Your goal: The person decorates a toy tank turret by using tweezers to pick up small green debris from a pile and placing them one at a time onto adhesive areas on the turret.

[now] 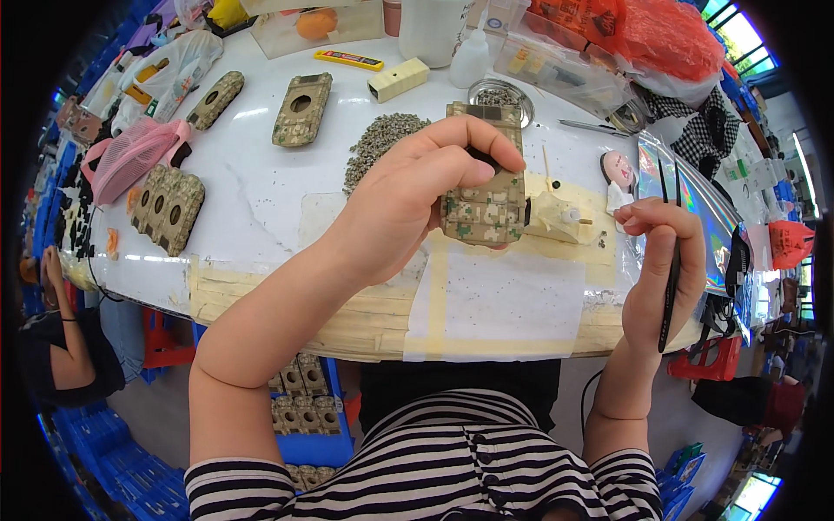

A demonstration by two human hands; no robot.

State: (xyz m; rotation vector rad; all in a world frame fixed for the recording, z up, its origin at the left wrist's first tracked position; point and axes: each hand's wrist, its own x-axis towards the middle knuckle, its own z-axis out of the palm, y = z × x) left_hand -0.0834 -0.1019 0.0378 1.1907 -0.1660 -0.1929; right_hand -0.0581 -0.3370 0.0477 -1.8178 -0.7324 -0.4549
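My left hand (408, 187) is closed around a camouflage toy tank body (483, 211), held up over the front middle of the table. Its thumb and forefinger press together at the upper part of the body, where a dark spot shows; I cannot tell whether they pinch something small there. To the right, my right hand (667, 260) is closed on black tweezers (671, 300), whose two tips point away from me and stand apart with nothing visible between them. A tape-wrapped block (559, 217) with a small white nub sits just right of the tank body.
More camouflage tank bodies (301, 109) lie on the left. A heap of small grey parts (379, 148) is left of centre, with a round metal dish (532, 111) behind. A yellow cutter (348, 60), a cream block (399, 81) and a white squeeze bottle (470, 62) stand farther back.
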